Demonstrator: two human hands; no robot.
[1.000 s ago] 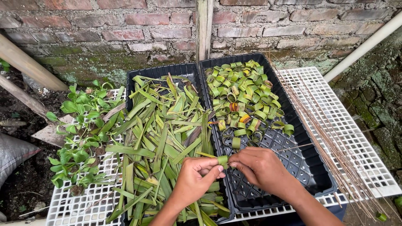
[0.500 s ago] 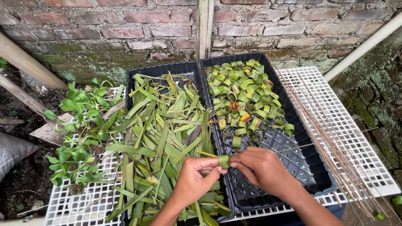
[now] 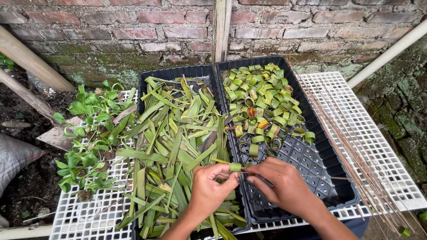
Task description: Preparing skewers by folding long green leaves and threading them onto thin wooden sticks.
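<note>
Lower centre of frame: our left hand pinches a small green rolled leaf-strip ring, our right hand pinches a thin brown stick at it. Risk: ring uncoils if grip slackens, or stick splits the strip.

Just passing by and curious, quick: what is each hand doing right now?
Left hand: closed, pinching a small rolled green leaf ring.
Right hand: fingers curled beside the ring; whether it grips anything cannot be told.
</note>
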